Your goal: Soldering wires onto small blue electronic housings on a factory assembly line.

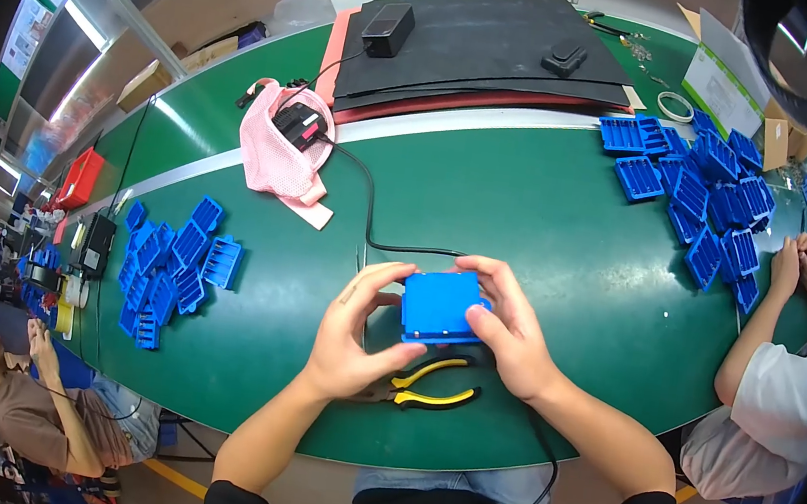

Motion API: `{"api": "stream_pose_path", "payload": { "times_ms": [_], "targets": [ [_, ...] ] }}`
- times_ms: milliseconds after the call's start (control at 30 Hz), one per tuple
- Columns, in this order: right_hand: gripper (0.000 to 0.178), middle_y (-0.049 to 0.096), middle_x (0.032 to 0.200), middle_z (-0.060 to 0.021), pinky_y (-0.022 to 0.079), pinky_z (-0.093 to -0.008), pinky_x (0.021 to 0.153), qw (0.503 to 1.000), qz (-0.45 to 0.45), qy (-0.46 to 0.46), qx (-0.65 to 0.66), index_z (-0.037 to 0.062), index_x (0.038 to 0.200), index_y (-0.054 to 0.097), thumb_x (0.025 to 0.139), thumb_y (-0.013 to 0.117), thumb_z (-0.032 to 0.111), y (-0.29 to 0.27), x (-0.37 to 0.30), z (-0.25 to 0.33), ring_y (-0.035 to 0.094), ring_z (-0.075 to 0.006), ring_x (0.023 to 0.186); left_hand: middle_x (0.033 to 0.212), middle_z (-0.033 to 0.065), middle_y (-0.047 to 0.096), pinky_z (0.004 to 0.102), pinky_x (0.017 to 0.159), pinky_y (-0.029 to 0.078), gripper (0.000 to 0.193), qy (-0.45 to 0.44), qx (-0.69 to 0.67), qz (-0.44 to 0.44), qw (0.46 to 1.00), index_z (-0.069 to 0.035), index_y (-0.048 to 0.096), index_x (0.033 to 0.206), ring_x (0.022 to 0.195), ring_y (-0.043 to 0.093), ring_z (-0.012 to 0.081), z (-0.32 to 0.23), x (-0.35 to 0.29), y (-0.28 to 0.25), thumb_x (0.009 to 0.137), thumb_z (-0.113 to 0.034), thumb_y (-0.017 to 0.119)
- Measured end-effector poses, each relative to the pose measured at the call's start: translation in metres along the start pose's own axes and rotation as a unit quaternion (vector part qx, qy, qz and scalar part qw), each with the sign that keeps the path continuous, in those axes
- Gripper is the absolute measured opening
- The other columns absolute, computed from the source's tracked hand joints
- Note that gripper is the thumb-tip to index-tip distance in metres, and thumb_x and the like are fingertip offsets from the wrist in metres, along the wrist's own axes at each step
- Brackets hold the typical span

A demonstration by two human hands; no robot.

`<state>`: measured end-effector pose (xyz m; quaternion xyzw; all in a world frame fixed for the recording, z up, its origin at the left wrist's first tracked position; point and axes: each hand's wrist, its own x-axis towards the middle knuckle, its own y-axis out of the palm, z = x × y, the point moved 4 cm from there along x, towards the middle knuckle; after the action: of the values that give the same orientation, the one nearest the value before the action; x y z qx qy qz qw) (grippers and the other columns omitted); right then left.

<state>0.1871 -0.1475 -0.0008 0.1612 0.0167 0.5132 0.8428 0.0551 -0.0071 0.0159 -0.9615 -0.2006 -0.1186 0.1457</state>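
1. I saw the left hand [345, 338] and right hand [516, 344] closed on the box [440, 302], over the table [294, 284] near the pliers [436, 400].
2. I took this for a handling step.
3. The next move, I judged, called for an even grip.

I count my two hands [347, 341] [520, 352], one held blue case [440, 302], one pair of pliers [408, 396], one pink cloth [269, 160].

Looks like a factory assembly workshop: shows a long green bench [550, 210] heaped at left [188, 246] and upper right with matching blue plastic cases [691, 194], pliers [436, 401] at lower centre, seated co-workers [42, 409] near both edges, and a yellow floor line [165, 475] along the bottom.
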Motion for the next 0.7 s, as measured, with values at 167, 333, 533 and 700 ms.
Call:
{"api": "stream_pose_path", "payload": {
  "times_ms": [167,333,533,700],
  "targets": [
    [0.047,0.056,0.127,-0.0137,0.057,-0.0367,0.093,0.998,0.014,0.032,0.053,0.0011,0.139,0.044,0.098,0.065,0.013,0.004,-0.001,0.0,0.056,-0.0217,0.121,0.135,0.0135,0.052,0.0374,0.103,0.047,0.066,-0.064,-0.074,-0.031,0.995,0.001,0.051,0.139,0.124,0.054,0.0235,0.008,-0.002,-0.003,0.08,-0.006,0.08],
    [0.043,0.056,0.126,-0.0141,0.058,-0.0359,0.092,0.996,0.013,0.06,0.067,-0.0002,0.134,0.049,0.097,0.067,0.013,0.004,0.001,-0.003,0.058,-0.0209,0.119,0.134,0.0129,0.053,0.0373,0.103,0.047,0.057,-0.088,-0.132,-0.039,0.987,0.002,0.051,0.138,0.124,0.054,0.0229,0.005,-0.002,0.001,0.086,-0.004,0.074],
    [0.043,0.057,0.125,-0.0133,0.058,-0.0357,0.092,0.998,-0.027,0.054,0.03,-0.0008,0.133,0.05,0.095,0.069,0.008,-0.004,-0.005,-0.008,0.059,-0.0206,0.116,0.134,0.0154,0.054,0.0379,0.108,0.045,0.057,-0.13,-0.17,-0.03,0.977,0.003,0.049,0.137,0.126,0.053,0.0238,0.013,-0.003,0.003,0.088,-0.014,0.073],
    [0.053,0.056,0.132,-0.0149,0.058,-0.0334,0.086,0.999,-0.014,0.029,0.012,0.0001,0.135,0.048,0.09,0.072,0.017,0.004,-0.003,-0.009,0.062,-0.0222,0.113,0.132,0.0078,0.051,0.0406,0.106,0.045,0.059,-0.095,-0.158,-0.029,0.982,-0.003,0.051,0.139,0.127,0.048,0.0208,0.021,-0.006,0.0,0.086,-0.012,0.077]
  ]
}}
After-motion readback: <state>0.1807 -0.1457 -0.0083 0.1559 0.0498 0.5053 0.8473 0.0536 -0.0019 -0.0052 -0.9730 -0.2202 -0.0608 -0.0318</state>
